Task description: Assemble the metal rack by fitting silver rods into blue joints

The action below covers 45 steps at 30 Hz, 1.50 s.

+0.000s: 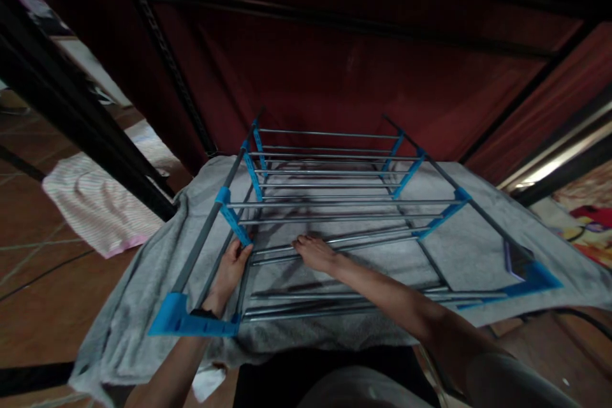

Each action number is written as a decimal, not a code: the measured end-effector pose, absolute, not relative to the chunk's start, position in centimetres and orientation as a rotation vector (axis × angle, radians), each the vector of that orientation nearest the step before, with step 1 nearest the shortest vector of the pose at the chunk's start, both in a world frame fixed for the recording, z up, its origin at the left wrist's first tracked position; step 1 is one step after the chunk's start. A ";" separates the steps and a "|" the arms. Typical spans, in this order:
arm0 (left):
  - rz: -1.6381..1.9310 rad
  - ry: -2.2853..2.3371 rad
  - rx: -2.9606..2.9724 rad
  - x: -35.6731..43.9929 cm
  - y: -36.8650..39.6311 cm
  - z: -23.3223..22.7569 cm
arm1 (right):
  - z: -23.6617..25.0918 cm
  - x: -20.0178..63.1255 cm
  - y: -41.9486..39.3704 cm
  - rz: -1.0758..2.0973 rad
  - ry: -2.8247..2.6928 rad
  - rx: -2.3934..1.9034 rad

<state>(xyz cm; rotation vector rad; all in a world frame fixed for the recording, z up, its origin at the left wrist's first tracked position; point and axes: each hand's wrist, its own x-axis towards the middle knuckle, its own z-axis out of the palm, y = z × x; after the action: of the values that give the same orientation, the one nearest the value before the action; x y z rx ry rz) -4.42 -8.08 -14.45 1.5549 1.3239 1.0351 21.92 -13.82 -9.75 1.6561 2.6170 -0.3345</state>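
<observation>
rack [335,204] of grey rods and blue joints lies on the grey towel [143,280], where i judge i'm assembling it: left hand [229,271] fingers curl around a blue joint, right hand [315,252] fingers press flat on a loose rod, which next needs seating.

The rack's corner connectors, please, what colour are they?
Bright blue connectors, clearest in the head view.

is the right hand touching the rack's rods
Touching: the head view shows the right hand laid with its fingers on the rack's rods.
</observation>
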 end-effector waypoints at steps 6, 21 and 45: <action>1.027 1.333 1.636 -4.2 -8.7 -13.7 | -8.8 22.3 -13.7 -0.373 2.611 1.680; 1.027 1.211 1.553 -4.5 -7.6 -12.3 | -6.1 22.6 -12.5 -0.432 2.623 1.772; 1.151 1.300 1.585 -2.4 -7.6 -11.9 | -6.5 22.5 -13.1 -0.462 2.642 1.853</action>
<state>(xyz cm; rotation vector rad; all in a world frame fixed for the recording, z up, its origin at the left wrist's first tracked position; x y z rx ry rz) -2.36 -7.57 -11.87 1.5851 1.2995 1.1511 22.54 -13.11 -6.45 1.8527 2.6423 -0.4618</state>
